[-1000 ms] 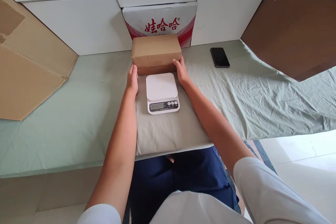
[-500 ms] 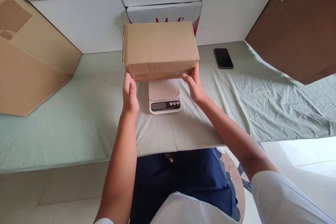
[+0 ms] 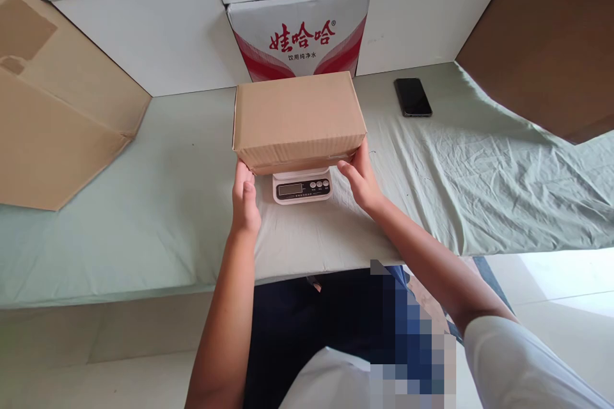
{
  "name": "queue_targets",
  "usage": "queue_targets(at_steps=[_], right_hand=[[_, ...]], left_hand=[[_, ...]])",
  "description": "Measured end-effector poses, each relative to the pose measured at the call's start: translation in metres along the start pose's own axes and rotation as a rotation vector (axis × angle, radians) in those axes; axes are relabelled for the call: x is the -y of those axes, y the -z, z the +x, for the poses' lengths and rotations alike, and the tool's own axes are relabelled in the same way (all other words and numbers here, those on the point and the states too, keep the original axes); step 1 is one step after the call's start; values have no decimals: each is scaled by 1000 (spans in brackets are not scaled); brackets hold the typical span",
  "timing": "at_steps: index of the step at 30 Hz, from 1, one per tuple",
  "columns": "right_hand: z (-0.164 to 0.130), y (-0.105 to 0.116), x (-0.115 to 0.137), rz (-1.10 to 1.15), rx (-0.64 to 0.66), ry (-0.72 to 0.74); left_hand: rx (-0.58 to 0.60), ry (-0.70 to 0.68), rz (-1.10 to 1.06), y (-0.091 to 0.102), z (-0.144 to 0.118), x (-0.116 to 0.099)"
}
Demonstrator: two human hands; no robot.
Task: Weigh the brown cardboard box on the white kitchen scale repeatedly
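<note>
A plain brown cardboard box (image 3: 297, 118) sits over the white kitchen scale (image 3: 302, 187), covering its platform; only the scale's front strip with display and buttons shows. My left hand (image 3: 244, 201) is at the box's lower left corner, fingers under its edge. On the other side, my right hand (image 3: 359, 176) grips the lower right corner. Both hands hold the box.
A pale green cloth (image 3: 158, 204) covers the table. A black phone (image 3: 412, 97) lies at the back right. A white and red carton (image 3: 300, 38) stands against the white wall. Large cardboard sheets lean at the left (image 3: 52, 115) and right (image 3: 551, 38).
The box was lifted from behind the scale, brought toward me and lowered over the scale's platform. Both hands moved with it.
</note>
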State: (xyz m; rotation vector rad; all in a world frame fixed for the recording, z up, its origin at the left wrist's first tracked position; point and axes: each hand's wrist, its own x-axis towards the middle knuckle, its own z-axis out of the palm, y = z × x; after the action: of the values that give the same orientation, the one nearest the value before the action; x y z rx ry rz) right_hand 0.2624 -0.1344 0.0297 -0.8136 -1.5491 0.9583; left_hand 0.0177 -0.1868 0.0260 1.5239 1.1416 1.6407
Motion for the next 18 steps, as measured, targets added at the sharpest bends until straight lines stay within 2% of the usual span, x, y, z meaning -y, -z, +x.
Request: queue_targets(at_steps=[12,18], right_hand=[[0,-1,8,-12,11,-55],[1,2,4,-24,22,-49]], left_hand=[[-8,-2,7,2,-1,2],[-5,-7,14,3,-2,4]])
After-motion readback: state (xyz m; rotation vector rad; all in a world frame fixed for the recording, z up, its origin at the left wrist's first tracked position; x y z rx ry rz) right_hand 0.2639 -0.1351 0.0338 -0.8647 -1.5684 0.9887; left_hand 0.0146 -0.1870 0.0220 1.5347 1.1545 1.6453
